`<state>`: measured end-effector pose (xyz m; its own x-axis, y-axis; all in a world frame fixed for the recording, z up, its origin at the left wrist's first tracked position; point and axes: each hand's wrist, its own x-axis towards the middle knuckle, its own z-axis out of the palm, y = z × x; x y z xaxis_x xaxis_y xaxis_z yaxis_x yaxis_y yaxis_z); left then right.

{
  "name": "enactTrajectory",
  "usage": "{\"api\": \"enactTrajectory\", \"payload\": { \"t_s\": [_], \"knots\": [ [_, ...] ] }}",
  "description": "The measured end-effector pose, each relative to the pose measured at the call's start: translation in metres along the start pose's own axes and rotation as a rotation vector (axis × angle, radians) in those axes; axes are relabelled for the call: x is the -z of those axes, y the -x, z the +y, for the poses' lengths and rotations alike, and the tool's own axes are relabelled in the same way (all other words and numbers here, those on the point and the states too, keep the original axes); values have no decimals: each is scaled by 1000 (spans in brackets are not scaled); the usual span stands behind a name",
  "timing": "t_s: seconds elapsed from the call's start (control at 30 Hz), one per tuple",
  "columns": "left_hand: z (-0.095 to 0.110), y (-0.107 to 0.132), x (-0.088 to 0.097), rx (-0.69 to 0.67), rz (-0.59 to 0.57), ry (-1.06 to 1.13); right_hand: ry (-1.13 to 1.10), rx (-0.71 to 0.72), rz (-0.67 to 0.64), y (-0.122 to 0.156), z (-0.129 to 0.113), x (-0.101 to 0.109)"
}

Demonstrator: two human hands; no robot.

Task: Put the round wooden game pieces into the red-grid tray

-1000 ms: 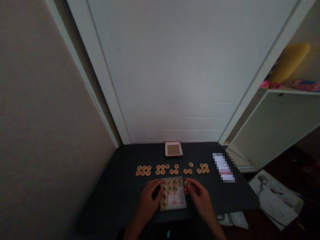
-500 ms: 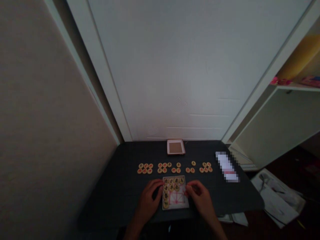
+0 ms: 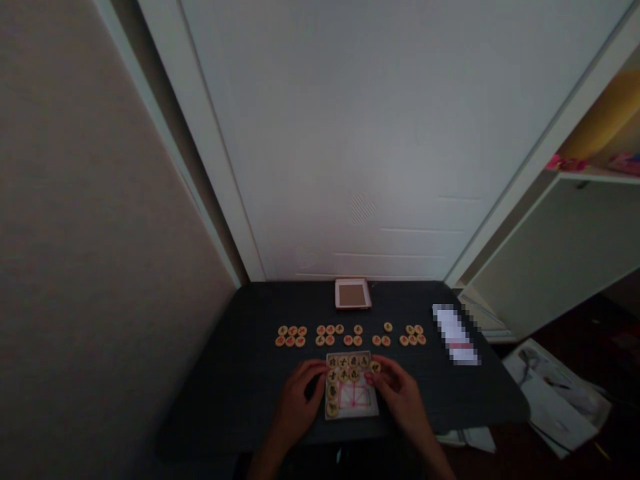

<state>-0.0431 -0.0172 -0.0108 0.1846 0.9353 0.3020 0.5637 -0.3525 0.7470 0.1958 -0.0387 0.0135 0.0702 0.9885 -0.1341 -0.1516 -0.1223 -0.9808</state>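
A small square box (image 3: pixel 356 407) with red lines inside lies near the front edge of a dark table (image 3: pixel 240 373). Several round wooden game pieces (image 3: pixel 345 368) fill its far rows and left column. My left hand (image 3: pixel 299 393) rests against the box's left side, fingers curled on its edge. My right hand (image 3: pixel 397 395) is at the box's right side, its fingertips pinched at the far right corner, beside a loose piece (image 3: pixel 375 367) just outside the box. Whether the fingers hold a piece I cannot make out.
Behind the box, groups of round pieces (image 3: pixel 350 335) lie in a row across the table. A square lid (image 3: pixel 353 294) sits at the back edge against a white door. A blurred white object (image 3: pixel 456 333) lies at the right. Papers (image 3: pixel 555 400) lie on the floor.
My right hand has shifted slightly toward the box's far right corner, and a piece now shows beside it. My left hand stays at the box's left side.
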Motion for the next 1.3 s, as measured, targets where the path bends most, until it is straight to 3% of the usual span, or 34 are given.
{"api": "enactTrajectory", "payload": {
  "t_s": [0.57, 0.93, 1.17, 1.3],
  "knots": [
    [2, 0, 0, 2, 1, -16, 169, 57, 19, 2, 3, 1],
    [3, 0, 0, -6, 10, -14, 70, 18, -161, 9, 2, -23],
    [3, 0, 1, -6, -23, -23, 409, 229, -140, 6, 5, -32],
    [-1, 1, 1, -14, -36, -10, 585, 273, -141, 3, 14, -35]
  ]
}}
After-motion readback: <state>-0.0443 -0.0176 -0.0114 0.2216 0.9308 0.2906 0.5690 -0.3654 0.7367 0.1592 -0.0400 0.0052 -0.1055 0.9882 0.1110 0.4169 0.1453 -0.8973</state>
